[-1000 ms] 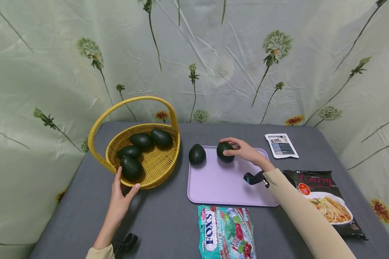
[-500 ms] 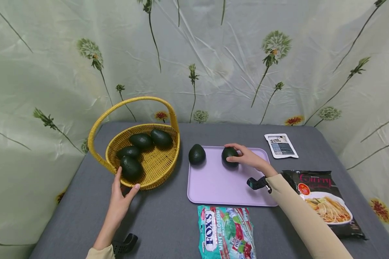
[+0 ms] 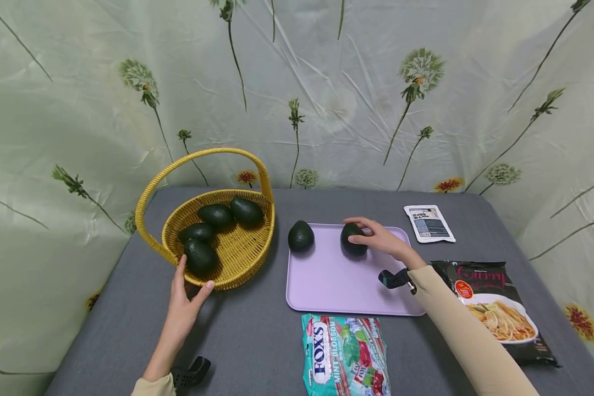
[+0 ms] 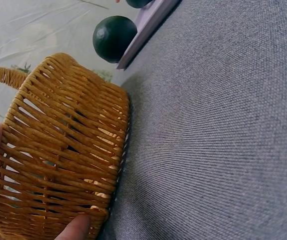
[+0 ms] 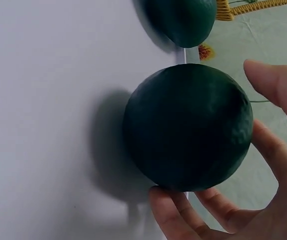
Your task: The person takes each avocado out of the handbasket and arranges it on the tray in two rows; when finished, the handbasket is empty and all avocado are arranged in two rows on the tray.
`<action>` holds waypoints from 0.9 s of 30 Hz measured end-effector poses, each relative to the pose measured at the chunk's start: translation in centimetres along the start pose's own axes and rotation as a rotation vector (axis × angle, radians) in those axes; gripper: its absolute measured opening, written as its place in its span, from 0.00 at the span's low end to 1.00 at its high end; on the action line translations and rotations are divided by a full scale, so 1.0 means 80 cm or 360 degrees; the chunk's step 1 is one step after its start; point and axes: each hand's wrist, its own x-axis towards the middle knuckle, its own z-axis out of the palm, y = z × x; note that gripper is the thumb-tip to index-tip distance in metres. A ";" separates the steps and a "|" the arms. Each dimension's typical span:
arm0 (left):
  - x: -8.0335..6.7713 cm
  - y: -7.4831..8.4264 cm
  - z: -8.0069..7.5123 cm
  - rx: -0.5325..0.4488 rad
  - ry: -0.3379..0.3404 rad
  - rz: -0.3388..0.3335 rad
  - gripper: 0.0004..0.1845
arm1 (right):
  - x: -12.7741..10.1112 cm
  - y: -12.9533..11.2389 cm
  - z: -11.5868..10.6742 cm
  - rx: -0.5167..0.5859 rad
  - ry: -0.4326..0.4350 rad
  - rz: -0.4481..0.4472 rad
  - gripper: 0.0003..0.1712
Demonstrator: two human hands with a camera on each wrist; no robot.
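An avocado (image 5: 187, 130) is being cupped by the right hand (image 3: 380, 241) near twelve o'clock on the tray (image 3: 326, 286). Its handling there seems to be the step in hand; whether it is being set down or picked up cannot be told. It is being ringed by curved fingers, the thumb showing apart from it in the right wrist view. Steady support against rolling seems to be being called for next.

At seven o'clock, the rim of the basket (image 3: 242, 250) is being touched by the left hand (image 3: 182, 302), fingers spread. Four avocados (image 3: 201, 257) are being held inside, access being narrowed by the handle (image 3: 223, 150).

The tray is being flanked by a second avocado (image 3: 301, 236) at ten o'clock, possibly crowding the fingers, a sachet (image 3: 429, 223) at two, and sweets (image 3: 346, 357) at six. Towards four, a black pack (image 3: 505, 316) is being partly covered by the right sleeve (image 3: 470, 330).
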 end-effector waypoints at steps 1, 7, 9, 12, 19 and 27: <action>0.000 0.000 0.000 0.0001 -0.0002 -0.0001 0.47 | 0.000 0.000 -0.001 -0.0003 0.0000 0.0007 0.31; -0.001 0.001 -0.001 -0.0004 -0.0006 0.0002 0.47 | 0.003 0.002 0.000 0.0004 0.0027 0.0045 0.28; -0.001 0.000 -0.001 -0.0004 -0.0002 0.0005 0.47 | 0.004 0.002 0.001 0.0003 0.0040 0.0040 0.28; 0.000 -0.003 0.000 -0.0004 0.0010 0.0009 0.47 | 0.005 0.001 0.003 0.0000 0.0046 0.0029 0.28; 0.001 -0.005 0.002 -0.0005 0.0027 0.0023 0.47 | 0.003 -0.002 0.003 0.0018 0.0040 0.0021 0.28; 0.001 -0.003 0.001 -0.0004 0.0019 0.0011 0.47 | 0.001 -0.012 -0.007 0.0048 0.0122 -0.0007 0.27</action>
